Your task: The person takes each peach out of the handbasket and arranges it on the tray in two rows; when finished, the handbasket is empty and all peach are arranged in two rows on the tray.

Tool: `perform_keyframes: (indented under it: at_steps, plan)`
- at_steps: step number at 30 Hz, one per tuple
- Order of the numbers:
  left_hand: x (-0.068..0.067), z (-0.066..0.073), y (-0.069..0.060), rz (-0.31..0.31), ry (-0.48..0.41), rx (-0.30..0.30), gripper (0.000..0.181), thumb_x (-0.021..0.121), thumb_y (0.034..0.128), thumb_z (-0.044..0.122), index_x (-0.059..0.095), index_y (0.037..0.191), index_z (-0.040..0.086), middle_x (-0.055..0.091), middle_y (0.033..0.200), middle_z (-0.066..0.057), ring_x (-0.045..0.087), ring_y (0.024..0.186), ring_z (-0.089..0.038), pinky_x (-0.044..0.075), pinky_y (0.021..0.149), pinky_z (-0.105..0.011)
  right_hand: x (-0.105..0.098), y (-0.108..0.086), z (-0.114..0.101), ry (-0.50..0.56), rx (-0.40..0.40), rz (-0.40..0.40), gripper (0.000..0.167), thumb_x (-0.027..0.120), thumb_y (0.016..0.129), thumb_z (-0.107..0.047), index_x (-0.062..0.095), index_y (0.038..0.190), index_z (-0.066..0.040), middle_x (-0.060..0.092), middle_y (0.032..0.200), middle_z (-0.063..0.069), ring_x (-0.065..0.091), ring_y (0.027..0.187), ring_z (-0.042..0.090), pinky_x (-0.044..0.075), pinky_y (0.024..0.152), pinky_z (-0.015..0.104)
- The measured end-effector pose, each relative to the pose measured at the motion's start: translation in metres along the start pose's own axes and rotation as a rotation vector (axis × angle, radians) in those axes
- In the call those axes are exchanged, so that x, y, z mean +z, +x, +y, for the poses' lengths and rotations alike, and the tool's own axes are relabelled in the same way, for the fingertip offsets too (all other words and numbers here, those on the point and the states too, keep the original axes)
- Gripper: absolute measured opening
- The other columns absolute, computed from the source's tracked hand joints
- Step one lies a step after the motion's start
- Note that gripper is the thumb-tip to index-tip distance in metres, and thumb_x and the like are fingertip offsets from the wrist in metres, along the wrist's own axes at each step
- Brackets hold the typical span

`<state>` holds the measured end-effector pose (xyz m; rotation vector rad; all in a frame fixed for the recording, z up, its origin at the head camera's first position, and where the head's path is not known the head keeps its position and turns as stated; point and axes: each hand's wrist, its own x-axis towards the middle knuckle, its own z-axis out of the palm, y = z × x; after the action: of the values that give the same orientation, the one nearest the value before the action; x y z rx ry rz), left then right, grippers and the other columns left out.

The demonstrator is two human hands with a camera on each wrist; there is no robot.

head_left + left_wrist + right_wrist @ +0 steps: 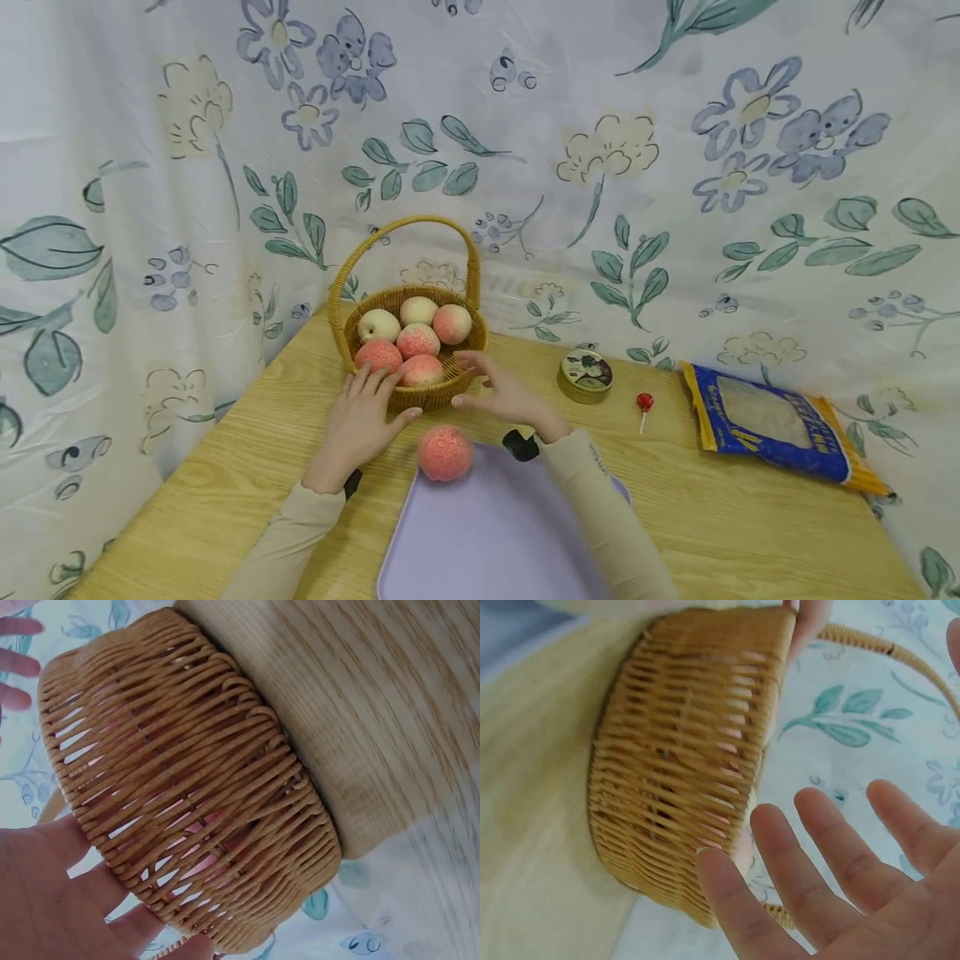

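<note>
A wicker basket point(429, 398) with a tall arched handle holds several pink and cream peaches point(417, 342). My left hand point(360, 423) rests its fingers along the basket's front left rim, close to the peaches, with the thumb held apart. In the left wrist view, those fingertips point(139, 926) touch the woven rim. On the right side of the basket is my right hand point(508, 398), its fingers extended near the rim; whether they touch it I cannot tell. One pink peach point(446, 453) sits at the far left corner of a lilac tray point(495, 533), in front of the basket.
Right of the basket stands a round tin point(585, 375). Beyond it lie a red lollipop point(644, 404) and a blue and yellow food packet point(780, 425). Behind the wooden table point(720, 525) hangs a floral curtain point(525, 100).
</note>
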<state>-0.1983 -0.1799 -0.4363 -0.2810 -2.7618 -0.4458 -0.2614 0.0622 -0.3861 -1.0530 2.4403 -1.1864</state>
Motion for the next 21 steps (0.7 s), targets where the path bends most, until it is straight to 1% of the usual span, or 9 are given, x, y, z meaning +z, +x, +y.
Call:
perform_keyframes:
  at_steps: [2, 5, 7, 9, 12, 16, 21]
  plan:
    - [0.000, -0.001, 0.000, -0.003, 0.011, -0.004, 0.073, 0.061, 0.0886, 0.053, 0.045, 0.144, 0.008, 0.049, 0.141, -0.022, 0.032, 0.140, -0.046, 0.024, 0.115, -0.064, -0.004, 0.007, -0.002, -0.019, 0.003, 0.006, 0.066, 0.066, 0.091, -0.021, 0.034, 0.147, -0.005, 0.045, 0.144, 0.017, 0.048, 0.128, 0.037, 0.042, 0.104, 0.055]
    - [0.000, -0.001, 0.000, -0.011, 0.019, -0.006, 0.073, 0.060, 0.0887, 0.053, 0.045, 0.144, 0.008, 0.048, 0.142, -0.023, 0.031, 0.141, -0.047, 0.025, 0.114, -0.063, -0.011, 0.018, -0.003, -0.039, 0.030, 0.011, 0.067, 0.066, 0.091, -0.024, 0.034, 0.146, -0.004, 0.046, 0.144, 0.017, 0.047, 0.128, 0.034, 0.043, 0.104, 0.053]
    - [0.000, 0.000, 0.000, -0.018, 0.013, -0.006, 0.074, 0.060, 0.0885, 0.054, 0.045, 0.145, 0.007, 0.048, 0.142, -0.023, 0.030, 0.141, -0.047, 0.025, 0.115, -0.062, -0.014, 0.025, -0.004, -0.042, 0.055, 0.010, 0.068, 0.066, 0.091, -0.026, 0.033, 0.147, -0.004, 0.043, 0.147, 0.016, 0.046, 0.131, 0.035, 0.043, 0.105, 0.053]
    - [-0.001, 0.000, -0.001, -0.017, 0.007, -0.003, 0.075, 0.061, 0.0881, 0.054, 0.045, 0.145, 0.006, 0.047, 0.142, -0.025, 0.029, 0.141, -0.048, 0.025, 0.115, -0.062, -0.017, 0.032, -0.003, -0.029, 0.084, 0.013, 0.068, 0.066, 0.092, -0.027, 0.033, 0.148, -0.006, 0.041, 0.149, 0.014, 0.044, 0.133, 0.036, 0.042, 0.106, 0.051]
    - [-0.001, -0.001, -0.002, -0.013, -0.006, -0.005, 0.075, 0.061, 0.0879, 0.054, 0.045, 0.144, 0.006, 0.047, 0.142, -0.024, 0.029, 0.141, -0.048, 0.025, 0.116, -0.060, -0.019, 0.044, -0.001, 0.021, 0.093, 0.022, 0.068, 0.064, 0.093, -0.027, 0.030, 0.149, -0.008, 0.037, 0.152, 0.015, 0.040, 0.136, 0.039, 0.040, 0.109, 0.052]
    - [-0.001, -0.002, -0.001, -0.011, -0.007, -0.002, 0.075, 0.060, 0.0878, 0.056, 0.047, 0.143, 0.007, 0.048, 0.143, -0.023, 0.029, 0.142, -0.047, 0.024, 0.117, -0.058, -0.020, 0.059, 0.004, 0.072, 0.103, 0.067, 0.068, 0.062, 0.094, -0.026, 0.028, 0.150, -0.007, 0.035, 0.151, 0.021, 0.038, 0.138, 0.042, 0.037, 0.111, 0.055]
    - [-0.001, -0.002, -0.001, -0.018, -0.002, 0.001, 0.076, 0.059, 0.0876, 0.058, 0.048, 0.142, 0.007, 0.048, 0.142, -0.021, 0.030, 0.142, -0.045, 0.023, 0.118, -0.058, -0.019, 0.076, 0.009, 0.023, 0.138, 0.138, 0.070, 0.062, 0.094, -0.027, 0.027, 0.151, -0.005, 0.033, 0.152, 0.023, 0.036, 0.139, 0.043, 0.037, 0.110, 0.055]
